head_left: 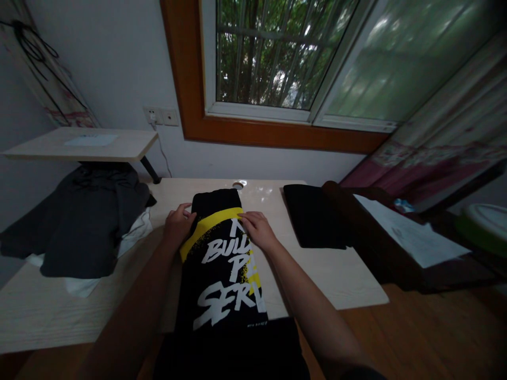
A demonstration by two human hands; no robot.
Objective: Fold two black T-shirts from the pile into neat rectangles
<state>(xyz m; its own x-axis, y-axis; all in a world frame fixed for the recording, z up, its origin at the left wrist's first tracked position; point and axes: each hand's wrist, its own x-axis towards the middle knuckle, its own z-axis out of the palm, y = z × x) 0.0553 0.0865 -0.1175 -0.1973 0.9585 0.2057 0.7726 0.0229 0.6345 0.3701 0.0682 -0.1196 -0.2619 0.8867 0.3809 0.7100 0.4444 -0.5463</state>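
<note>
A black T-shirt lies in a long narrow fold on the pale table. It has a yellow band and large white lettering, partly cut off at the folded right edge. Its near end reaches past the table's front edge towards my body. My left hand grips the left edge near the far end, beside the yellow band. On the opposite edge, my right hand pinches the cloth at about the same height. Both thumbs and fingers are close together on the fabric, and some fingertips are hidden.
Dark grey clothes are heaped on white cloth at the left, below a small raised shelf. A flat black folded cloth lies at the right. Beyond it, paper rests on a dark brown surface. The pale table ends near the wooden floor.
</note>
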